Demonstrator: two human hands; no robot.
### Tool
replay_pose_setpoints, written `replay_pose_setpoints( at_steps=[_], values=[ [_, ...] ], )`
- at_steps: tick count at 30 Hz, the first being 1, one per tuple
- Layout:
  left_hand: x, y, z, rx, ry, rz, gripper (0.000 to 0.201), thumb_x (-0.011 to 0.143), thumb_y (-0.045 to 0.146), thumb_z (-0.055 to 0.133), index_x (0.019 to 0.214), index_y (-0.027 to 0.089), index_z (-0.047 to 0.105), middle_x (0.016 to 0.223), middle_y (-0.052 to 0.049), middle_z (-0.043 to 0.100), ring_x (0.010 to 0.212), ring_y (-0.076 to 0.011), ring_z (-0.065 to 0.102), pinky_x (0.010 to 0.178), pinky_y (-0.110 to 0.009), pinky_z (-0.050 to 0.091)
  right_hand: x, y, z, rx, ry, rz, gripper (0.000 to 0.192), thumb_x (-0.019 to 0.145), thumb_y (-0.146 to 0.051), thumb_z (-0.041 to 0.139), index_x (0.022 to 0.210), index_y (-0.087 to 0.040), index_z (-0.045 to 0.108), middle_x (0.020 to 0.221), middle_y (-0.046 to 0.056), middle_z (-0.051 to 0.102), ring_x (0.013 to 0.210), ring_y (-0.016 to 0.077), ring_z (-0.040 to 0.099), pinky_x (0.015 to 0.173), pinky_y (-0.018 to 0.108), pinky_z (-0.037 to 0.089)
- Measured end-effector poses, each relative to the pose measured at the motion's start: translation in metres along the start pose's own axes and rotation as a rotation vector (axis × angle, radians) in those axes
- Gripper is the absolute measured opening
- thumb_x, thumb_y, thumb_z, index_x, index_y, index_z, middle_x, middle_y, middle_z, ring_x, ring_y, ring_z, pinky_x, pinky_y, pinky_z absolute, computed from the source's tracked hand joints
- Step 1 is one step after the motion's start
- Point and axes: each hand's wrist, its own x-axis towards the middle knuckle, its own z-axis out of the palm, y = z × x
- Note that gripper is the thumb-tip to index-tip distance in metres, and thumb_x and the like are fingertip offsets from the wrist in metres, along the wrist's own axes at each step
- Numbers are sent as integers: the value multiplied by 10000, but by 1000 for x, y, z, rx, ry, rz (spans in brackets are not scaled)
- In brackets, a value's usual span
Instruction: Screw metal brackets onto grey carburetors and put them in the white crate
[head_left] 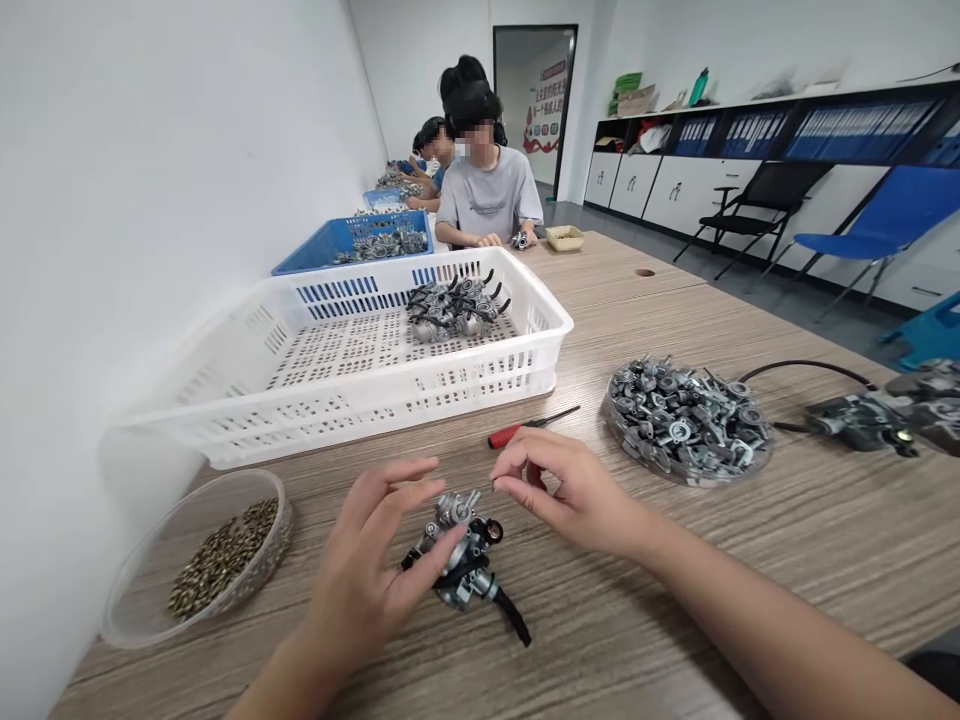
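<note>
Left hand point(367, 565) open, fingers and thumb apart, arched around metal assembly point(466, 562) with black hose, lying on table point(600, 650) between the hands; thumb overlaps it, contact unclear. Right hand point(566, 488) just beside it, thumb and index pinched on tiny dark piece point(493, 484), too small to identify. Red-handled screwdriver point(507, 436) just beyond right hand; tub point(667, 468) of metal parts right of it. Bowl point(139, 585) of brassy pieces left of left hand. White crate point(375, 420) beyond both hands.
</note>
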Motion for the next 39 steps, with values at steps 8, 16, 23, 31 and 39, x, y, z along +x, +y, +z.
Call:
replay_pose_setpoints(
  at_steps=[8,16,23,31,39],
  values=[
    [-8,-20,13,-281,-125,100,386,1017,115,832,1386,224,800,1388,-153,777,1248,-265,788,1039,-405,697,-6,12,23,24,-1,-73,20,1128,-194,737,1123,-194,755,971,8,666,867,157,639,835,300,559],
    [-5,-26,16,-369,-89,90,328,977,65,891,1269,209,848,1204,-113,854,1085,-230,799,941,-374,687,-4,17,30,56,33,-96,22,1113,-174,758,1096,-187,752,941,-1,657,848,144,633,776,265,535],
    [-6,-29,15,-396,-89,55,296,971,87,908,1230,227,870,1171,-99,888,1064,-228,843,933,-366,712,-6,20,36,-3,58,-148,21,1126,-197,737,1105,-198,740,955,17,672,862,167,643,767,290,554],
    [-7,-27,18,-351,-55,6,264,959,125,879,1203,224,865,1143,-109,913,1019,-250,899,901,-353,764,-6,21,32,-148,29,-262,108,1164,-248,694,1176,-196,788,1019,59,714,888,181,675,773,310,589],
    [-12,-22,23,-329,41,13,278,934,140,946,1182,223,854,1135,-90,923,998,-238,913,917,-329,777,-4,18,33,-216,60,-322,101,1152,-250,718,1182,-202,801,1063,80,752,938,194,725,817,333,631]
  ],
)
